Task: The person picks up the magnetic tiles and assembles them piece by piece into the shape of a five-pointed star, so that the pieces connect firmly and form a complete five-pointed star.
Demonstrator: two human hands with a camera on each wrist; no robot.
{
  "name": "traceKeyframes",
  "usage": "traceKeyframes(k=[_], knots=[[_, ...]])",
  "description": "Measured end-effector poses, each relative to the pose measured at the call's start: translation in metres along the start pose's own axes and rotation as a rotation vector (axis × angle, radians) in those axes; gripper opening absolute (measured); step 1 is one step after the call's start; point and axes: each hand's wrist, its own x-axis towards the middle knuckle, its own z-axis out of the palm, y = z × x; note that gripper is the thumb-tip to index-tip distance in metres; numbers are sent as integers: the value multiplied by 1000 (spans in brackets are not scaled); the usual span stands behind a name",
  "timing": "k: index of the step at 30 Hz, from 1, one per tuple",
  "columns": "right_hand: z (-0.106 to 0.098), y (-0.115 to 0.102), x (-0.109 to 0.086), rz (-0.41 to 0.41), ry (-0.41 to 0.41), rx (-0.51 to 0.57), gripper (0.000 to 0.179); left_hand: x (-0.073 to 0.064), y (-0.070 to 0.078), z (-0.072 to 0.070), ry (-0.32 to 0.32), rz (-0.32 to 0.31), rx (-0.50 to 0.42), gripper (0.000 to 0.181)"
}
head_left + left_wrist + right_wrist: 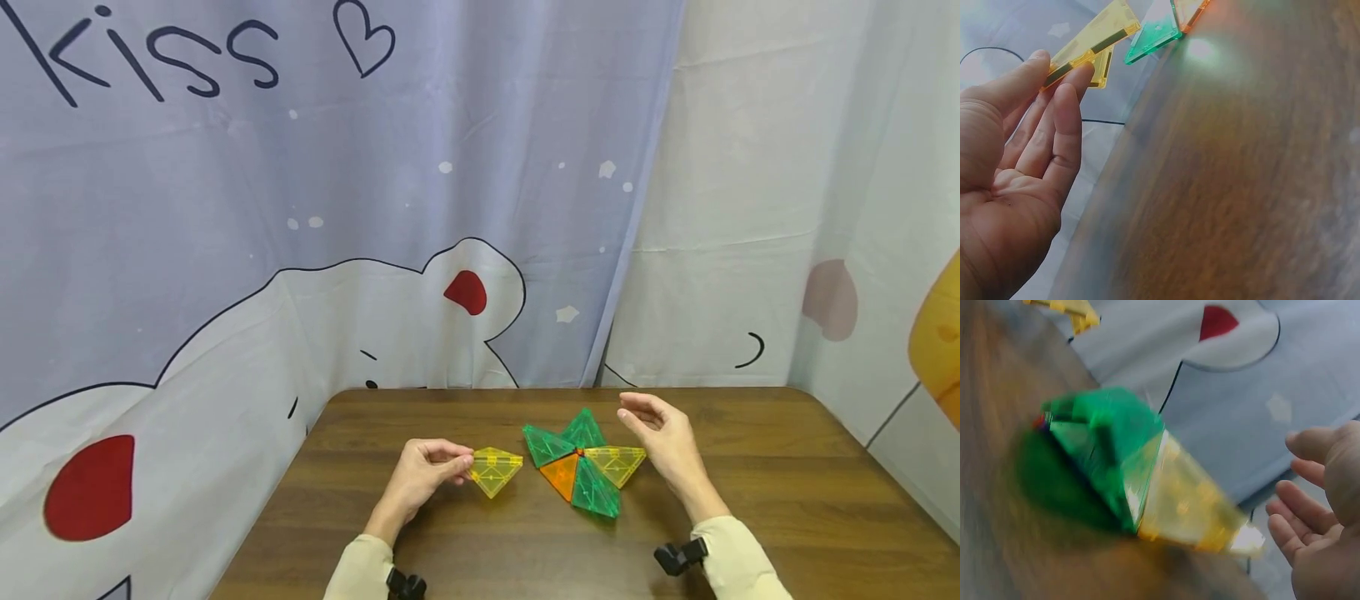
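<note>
My left hand point(426, 475) pinches a yellow see-through magnetic tile piece point(495, 473) between thumb and fingers, held left of a star-shaped group of tiles. In the left wrist view the yellow piece point(1094, 44) shows dark strips along its edges and a second yellow part beneath. Green tiles point(596, 492), an orange tile point(561, 477) and a yellow tile point(617, 463) make up the group, meeting near its middle. Just right of that yellow tile hovers my right hand point(667, 446), fingers loosely bent and holding nothing; the right wrist view shows a gap between them.
The group stands on a brown wooden table point(480, 558). Behind the table's far edge hangs a printed curtain point(420, 333). A black wrist camera point(681, 557) sits on the right sleeve, another point(406, 585) on the left.
</note>
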Motion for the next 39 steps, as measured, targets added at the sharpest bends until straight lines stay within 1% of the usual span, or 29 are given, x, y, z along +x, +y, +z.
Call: traceKeyframes(k=[5, 8, 11, 15, 20, 24, 26, 30, 32, 33, 35, 39], knots=[[-1, 20, -1, 64, -137, -58, 44, -1, 0, 0, 3, -3, 7, 22], [1, 26, -3, 110, -195, -71, 45, 0, 1, 0, 3, -2, 2, 22], [3, 30, -4, 142, -223, -55, 43, 0, 2, 0, -1, 5, 3, 22], [3, 32, -6, 152, -245, -17, 39, 0, 1, 1, -7, 6, 2, 23], [-1, 33, -8, 143, -270, 18, 41, -1, -1, 6, -4, 10, -2, 23], [-5, 34, -9, 135, -295, 52, 47, 1, -2, 19, -7, -1, -16, 23], [-7, 35, -9, 131, -320, 67, 53, 2, -2, 27, -17, -1, -25, 24], [-10, 35, -10, 128, -421, 89, 73, 4, -4, 39, -21, -9, -44, 23], [-11, 36, -11, 115, -474, 89, 80, 4, -5, 43, -16, -13, -50, 22], [-12, 36, -11, 106, -493, 79, 80, 4, -6, 44, -12, -14, -54, 22], [-11, 36, -11, 95, -504, 57, 75, 4, -6, 46, -6, -15, -56, 22], [-8, 37, -11, 75, -471, -10, 63, 4, -4, 50, -1, -18, -58, 22]])
